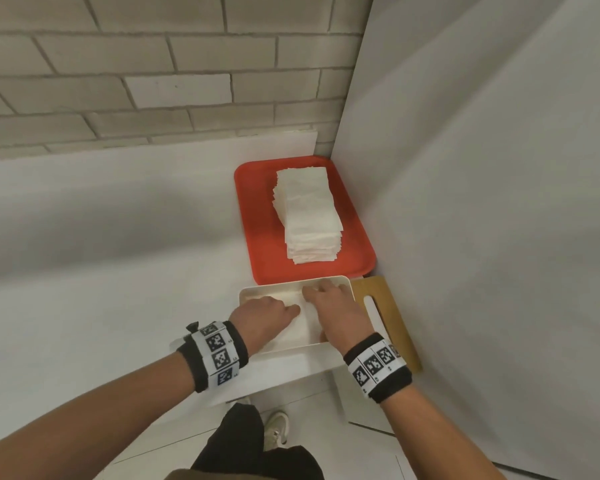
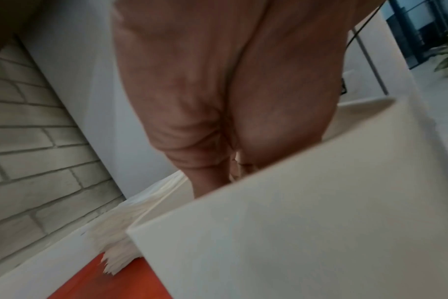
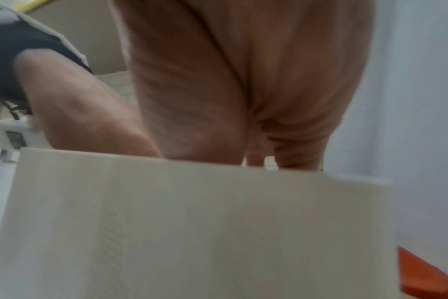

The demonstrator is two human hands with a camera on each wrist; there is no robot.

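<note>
A white open-topped box (image 1: 244, 293) stands at the table's front edge, with white napkins (image 1: 302, 329) lying inside it. Both my hands reach down into it. My left hand (image 1: 274, 308) is on the left part of the napkins, thumb stretched along them, its fingertips hidden by the hand. My right hand (image 1: 323, 292) has its fingers spread flat on the napkins at the far right end. From the left wrist view, my left hand (image 2: 205, 101) dips behind the box wall (image 2: 294, 232). The right wrist view shows my right hand (image 3: 243, 81) behind the box wall (image 3: 192, 222).
Just behind the box, a red tray (image 1: 253, 209) carries a tall stack of white napkins (image 1: 309, 213). A wooden lid (image 1: 392, 313) with a slot lies to the right of the box. A brick wall is behind and a white panel closes the right side.
</note>
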